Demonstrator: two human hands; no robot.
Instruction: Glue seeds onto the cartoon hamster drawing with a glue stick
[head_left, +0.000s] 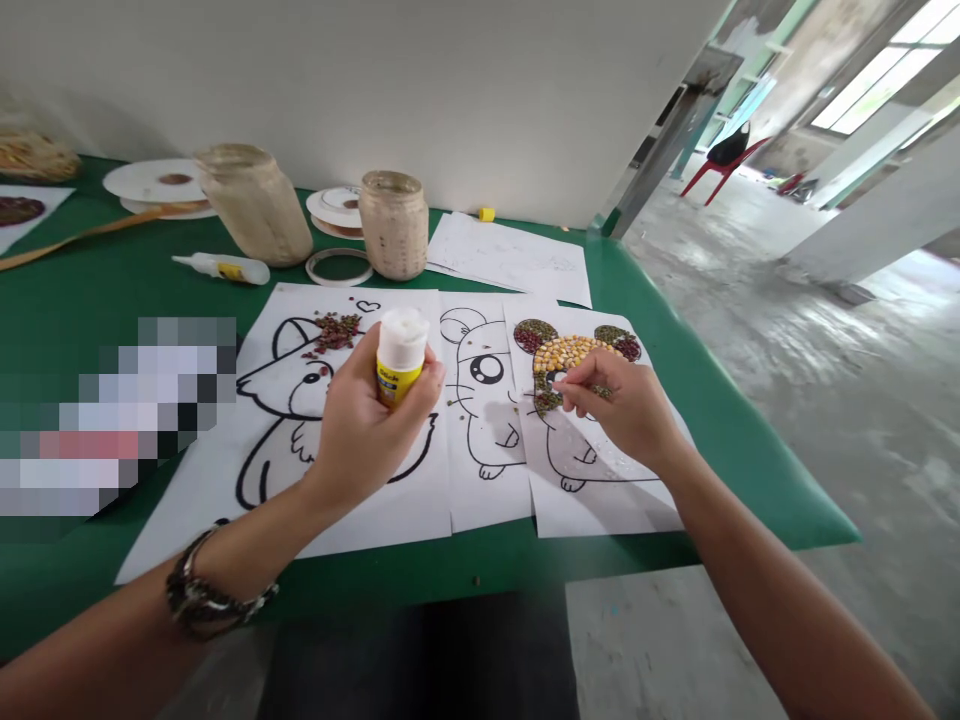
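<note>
The left hand (364, 415) is wrapped around a glue stick (400, 372), up above the big drawing (202, 500). The right hand (630, 405) has its thumb and finger pinched together over the seed picture (600, 512), near the yellow corn (562, 352); I can't tell if they hold something tiny.

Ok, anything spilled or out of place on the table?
A small dark speck lies alone near the table's front edge, away from the heaped seeds. A yellow cap at the back looks stray, apart from the glue stick in the left hand.
</note>
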